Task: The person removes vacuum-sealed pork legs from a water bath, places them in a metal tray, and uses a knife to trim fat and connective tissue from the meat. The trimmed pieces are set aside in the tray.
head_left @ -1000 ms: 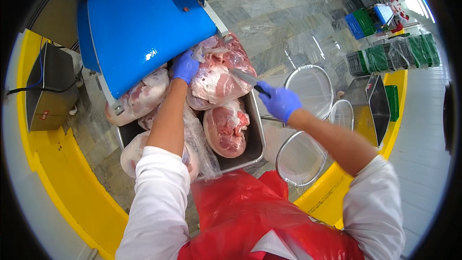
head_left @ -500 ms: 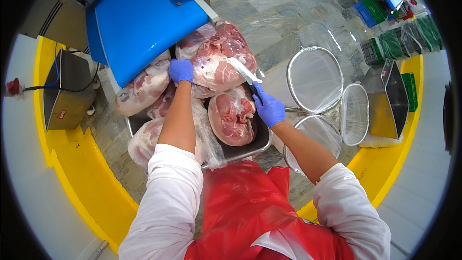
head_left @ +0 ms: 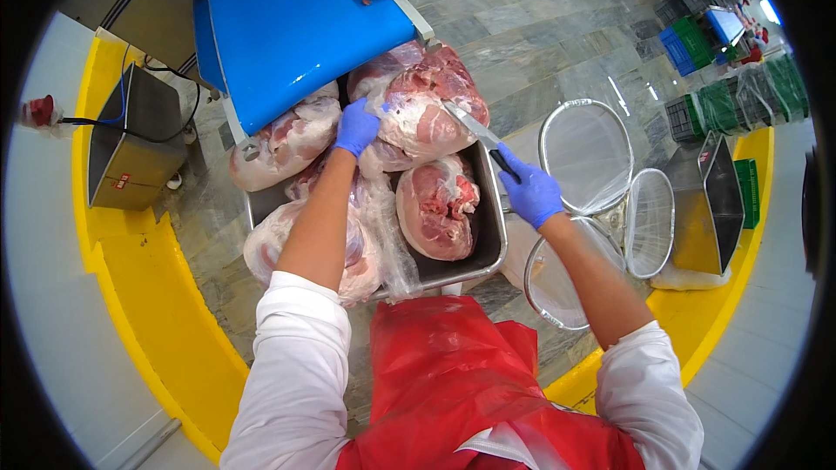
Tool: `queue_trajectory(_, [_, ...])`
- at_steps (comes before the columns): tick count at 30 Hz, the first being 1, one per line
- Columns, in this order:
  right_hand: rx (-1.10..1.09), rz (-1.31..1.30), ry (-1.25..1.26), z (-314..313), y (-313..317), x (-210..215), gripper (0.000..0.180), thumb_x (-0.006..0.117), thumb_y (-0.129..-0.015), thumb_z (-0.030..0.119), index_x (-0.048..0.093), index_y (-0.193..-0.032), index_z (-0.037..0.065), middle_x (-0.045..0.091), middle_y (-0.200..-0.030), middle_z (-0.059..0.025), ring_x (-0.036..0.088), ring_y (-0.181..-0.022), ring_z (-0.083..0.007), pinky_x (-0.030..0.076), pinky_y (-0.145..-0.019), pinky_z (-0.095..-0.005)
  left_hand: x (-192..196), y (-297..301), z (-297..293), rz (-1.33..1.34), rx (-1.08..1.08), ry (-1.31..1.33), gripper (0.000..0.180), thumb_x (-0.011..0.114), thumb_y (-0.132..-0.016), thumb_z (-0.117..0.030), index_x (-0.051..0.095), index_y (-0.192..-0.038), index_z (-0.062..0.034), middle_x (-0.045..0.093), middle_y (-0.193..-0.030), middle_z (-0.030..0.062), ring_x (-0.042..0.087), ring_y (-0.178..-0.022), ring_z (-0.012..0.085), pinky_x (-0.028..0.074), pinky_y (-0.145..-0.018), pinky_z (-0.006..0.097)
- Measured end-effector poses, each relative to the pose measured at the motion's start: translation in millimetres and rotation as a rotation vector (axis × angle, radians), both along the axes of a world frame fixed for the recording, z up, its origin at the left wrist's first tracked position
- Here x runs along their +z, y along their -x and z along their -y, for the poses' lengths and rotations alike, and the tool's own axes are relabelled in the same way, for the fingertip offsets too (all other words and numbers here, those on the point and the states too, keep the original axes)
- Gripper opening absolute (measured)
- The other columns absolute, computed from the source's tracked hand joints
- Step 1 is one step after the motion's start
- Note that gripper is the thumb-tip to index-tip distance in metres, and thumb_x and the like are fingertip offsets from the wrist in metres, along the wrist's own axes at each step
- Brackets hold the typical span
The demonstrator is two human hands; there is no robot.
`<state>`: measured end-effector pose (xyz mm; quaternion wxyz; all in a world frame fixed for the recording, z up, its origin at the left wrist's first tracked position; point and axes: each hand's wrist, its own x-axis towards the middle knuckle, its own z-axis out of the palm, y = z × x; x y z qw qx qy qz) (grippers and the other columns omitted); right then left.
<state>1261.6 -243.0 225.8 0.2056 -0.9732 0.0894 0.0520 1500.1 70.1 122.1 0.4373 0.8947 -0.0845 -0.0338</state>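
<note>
My left hand [head_left: 357,127], in a blue-purple glove, is closed on the left edge of a large pink-and-white piece of meat [head_left: 425,126]; its fingertips are partly hidden. A knife [head_left: 477,130] with a pale blade and dark handle is held in my gloved right hand [head_left: 533,190]. The blade points up and left over the right side of that piece; whether it cuts in, I cannot tell. Below lies a rounded cut of meat [head_left: 438,209] with a red centre. Clear plastic film [head_left: 387,239] hangs beside it over the rim of a metal tub [head_left: 494,248].
A blue conveyor belt [head_left: 305,35] slopes down over the tub's far left, above another large piece of meat [head_left: 283,148]. Hoops with white netting [head_left: 585,157] stand on the floor to the right. Metal bins [head_left: 135,139] and yellow kerbs [head_left: 165,305] flank me.
The view has shifted, so the scene sits farther right. My right hand has drawn slightly right from the meat with the knife; my left hand stays at the same piece.
</note>
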Motion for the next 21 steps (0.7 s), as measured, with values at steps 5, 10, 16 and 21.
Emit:
queue_trajectory(5, [0.087, -0.136, 0.087, 10.6, -34.5, 80.5, 0.044, 0.060, -0.098, 0.036, 0.060, -0.143, 0.032, 0.073, -0.097, -0.0208, 0.070, -0.086, -0.0444, 0.056, -0.076, -0.0539, 9.8, -35.1, 0.2, -0.075, 0.053, 0.364, 0.033, 0.068, -0.096, -0.028, 0.073, -0.114, 0.0006, 0.077, -0.102, 0.0120, 0.070, -0.092, 0.0262, 0.054, -0.083, 0.040])
queue_trajectory(10, [0.150, -0.331, 0.158, -24.3, -101.7, 88.8, 0.043, 0.053, -0.101, 0.040, 0.062, -0.140, 0.025, 0.071, -0.115, -0.0220, 0.067, -0.104, -0.0446, 0.052, -0.091, -0.0550, -3.4, -59.3, 28.5, 0.034, 0.137, 0.299, 0.040, 0.078, -0.083, -0.026, 0.071, -0.112, 0.0005, 0.072, -0.115, 0.0260, 0.068, -0.105, 0.0432, 0.053, -0.092, 0.045])
queue_trajectory(16, [0.090, -0.199, 0.117, -26.3, -86.4, 41.2, 0.044, 0.053, -0.101, 0.037, 0.058, -0.142, 0.022, 0.072, -0.101, -0.0243, 0.069, -0.090, -0.0466, 0.055, -0.080, -0.0571, -19.2, -61.6, 36.8, 0.082, 0.170, 0.021, 0.046, 0.078, -0.080, -0.030, 0.068, -0.111, 0.0014, 0.071, -0.111, 0.0289, 0.066, -0.107, 0.0463, 0.054, -0.093, 0.049])
queue_trajectory(21, [-0.079, 0.061, -0.041, -51.9, -32.2, -44.0, 0.057, 0.059, -0.100, 0.030, 0.043, -0.155, 0.025, 0.071, -0.088, -0.0260, 0.068, -0.078, -0.0481, 0.054, -0.069, -0.0591, -7.5, -62.6, 39.8, 0.126, -0.067, -0.121, 0.043, 0.074, -0.088, -0.032, 0.067, -0.115, 0.0002, 0.072, -0.114, 0.0253, 0.067, -0.110, 0.0417, 0.053, -0.097, 0.046])
